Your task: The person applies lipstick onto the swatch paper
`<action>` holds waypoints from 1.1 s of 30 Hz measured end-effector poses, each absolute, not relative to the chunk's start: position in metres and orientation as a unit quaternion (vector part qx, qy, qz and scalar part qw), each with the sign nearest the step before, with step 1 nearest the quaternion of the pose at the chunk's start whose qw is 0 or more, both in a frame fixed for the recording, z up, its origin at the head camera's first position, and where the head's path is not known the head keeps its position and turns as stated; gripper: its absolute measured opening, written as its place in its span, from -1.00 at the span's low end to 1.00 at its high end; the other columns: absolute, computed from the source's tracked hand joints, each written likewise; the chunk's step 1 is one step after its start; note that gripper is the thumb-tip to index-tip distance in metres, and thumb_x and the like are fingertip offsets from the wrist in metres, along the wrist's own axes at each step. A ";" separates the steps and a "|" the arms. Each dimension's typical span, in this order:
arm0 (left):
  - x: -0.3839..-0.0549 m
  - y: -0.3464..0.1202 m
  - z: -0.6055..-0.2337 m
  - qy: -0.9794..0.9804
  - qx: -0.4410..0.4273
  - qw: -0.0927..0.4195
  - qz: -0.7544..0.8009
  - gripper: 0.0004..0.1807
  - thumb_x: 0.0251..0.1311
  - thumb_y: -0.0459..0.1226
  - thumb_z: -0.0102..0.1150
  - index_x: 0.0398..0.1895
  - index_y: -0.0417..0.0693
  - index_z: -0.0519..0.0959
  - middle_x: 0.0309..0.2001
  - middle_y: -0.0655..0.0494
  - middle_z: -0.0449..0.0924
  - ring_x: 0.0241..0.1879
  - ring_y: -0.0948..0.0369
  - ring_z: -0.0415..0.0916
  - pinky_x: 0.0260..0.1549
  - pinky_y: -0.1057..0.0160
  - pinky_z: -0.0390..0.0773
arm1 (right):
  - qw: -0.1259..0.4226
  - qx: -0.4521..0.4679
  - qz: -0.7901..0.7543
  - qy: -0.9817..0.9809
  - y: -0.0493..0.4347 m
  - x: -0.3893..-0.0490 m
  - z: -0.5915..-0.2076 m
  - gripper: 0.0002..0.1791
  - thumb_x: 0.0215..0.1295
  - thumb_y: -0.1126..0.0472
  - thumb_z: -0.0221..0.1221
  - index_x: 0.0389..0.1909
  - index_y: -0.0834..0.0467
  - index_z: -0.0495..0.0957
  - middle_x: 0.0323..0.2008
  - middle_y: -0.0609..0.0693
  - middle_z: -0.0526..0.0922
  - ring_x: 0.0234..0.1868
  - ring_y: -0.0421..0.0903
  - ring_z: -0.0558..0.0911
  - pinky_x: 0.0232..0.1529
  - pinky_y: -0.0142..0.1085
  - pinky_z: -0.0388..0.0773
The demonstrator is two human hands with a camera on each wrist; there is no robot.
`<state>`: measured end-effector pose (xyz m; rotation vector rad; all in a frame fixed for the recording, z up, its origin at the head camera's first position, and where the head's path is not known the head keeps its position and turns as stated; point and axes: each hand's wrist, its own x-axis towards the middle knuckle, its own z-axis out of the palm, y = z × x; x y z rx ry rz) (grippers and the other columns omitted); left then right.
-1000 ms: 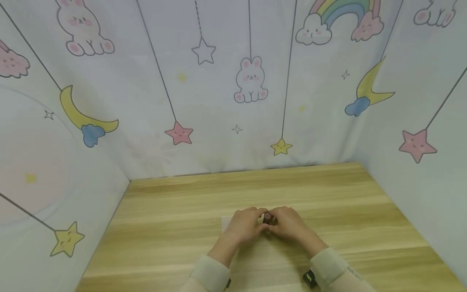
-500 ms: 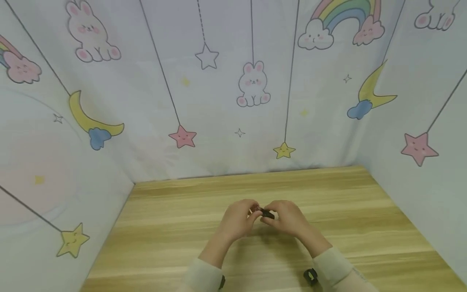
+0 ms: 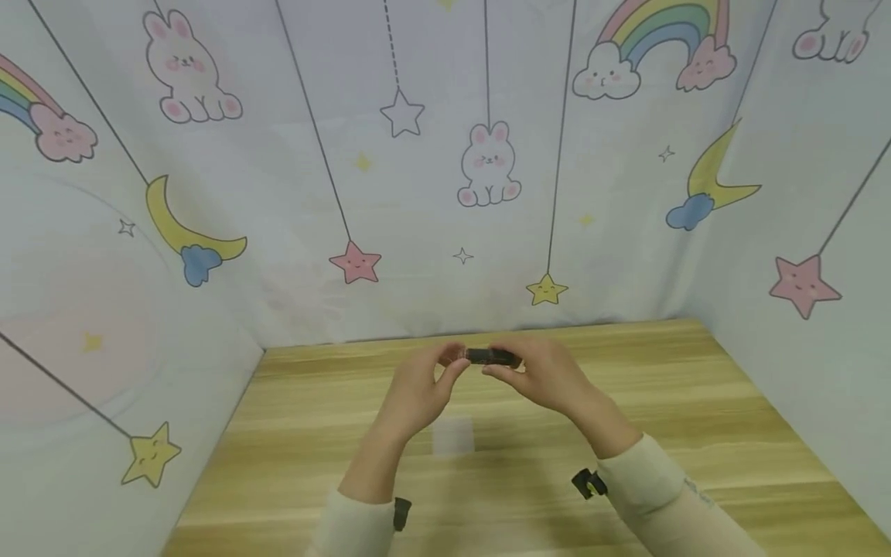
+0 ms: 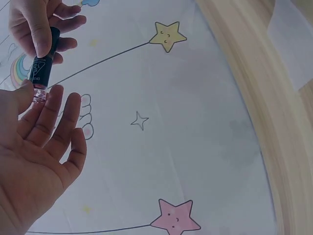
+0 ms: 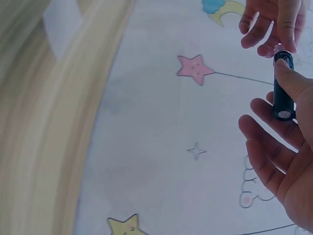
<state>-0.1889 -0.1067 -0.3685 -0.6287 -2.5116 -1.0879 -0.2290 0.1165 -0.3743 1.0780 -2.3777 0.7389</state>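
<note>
A small dark lipstick tube [image 3: 480,356] with a clear, pinkish end lies level between both hands, held up in front of me. My left hand [image 3: 418,391] pinches the clear end [image 4: 39,94] between thumb and fingers; its other fingers are spread in the left wrist view. The dark body is gripped by my right hand [image 3: 553,375], thumb along its side. Pale lettering shows on the body [image 4: 41,68] in the left wrist view. In the right wrist view a round pale sticker [image 5: 283,114] marks the body's far end.
A whitish translucent square [image 3: 453,435] lies on the wood-grain table [image 3: 334,433] below the hands. Fabric walls [image 3: 418,193] printed with stars, rabbits and moons enclose the table at the back and both sides. Small black devices [image 3: 401,514] sit at the cuffs.
Both hands have moved up and away from me with the lipstick tube. It has turned from end-on to lying sideways. The whitish square now shows between the arms.
</note>
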 end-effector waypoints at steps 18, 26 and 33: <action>-0.190 -0.117 -0.345 -0.826 -0.295 0.238 -0.418 -0.72 0.28 -0.33 0.34 0.03 -0.20 0.64 -0.20 0.05 0.72 -0.27 0.21 0.60 -0.24 0.07 0.60 | 0.267 0.458 0.268 -0.805 0.103 -0.225 -0.329 -0.71 0.20 0.15 0.45 -0.09 0.15 0.70 -0.34 -0.06 0.71 -0.50 -0.24 0.58 -0.48 -0.39 0.53; -0.192 -0.117 -0.347 -0.815 -0.310 0.244 -0.425 -0.74 0.22 -0.35 0.39 -0.05 -0.25 0.66 -0.26 0.03 0.71 -0.31 0.21 0.59 -0.23 0.10 0.61 | 0.285 0.466 0.272 -0.792 0.105 -0.223 -0.331 -0.69 0.15 0.15 0.48 -0.10 0.16 0.74 -0.37 -0.06 0.73 -0.54 -0.22 0.58 -0.53 -0.40 0.51; -0.191 -0.117 -0.349 -0.802 -0.322 0.252 -0.435 -0.74 0.17 -0.39 0.42 -0.08 -0.28 0.68 -0.33 0.05 0.70 -0.36 0.22 0.54 -0.27 0.08 0.59 | 0.290 0.465 0.273 -0.791 0.108 -0.223 -0.335 -0.66 0.12 0.13 0.50 -0.10 0.15 0.76 -0.38 -0.07 0.75 -0.57 -0.27 0.58 -0.56 -0.41 0.48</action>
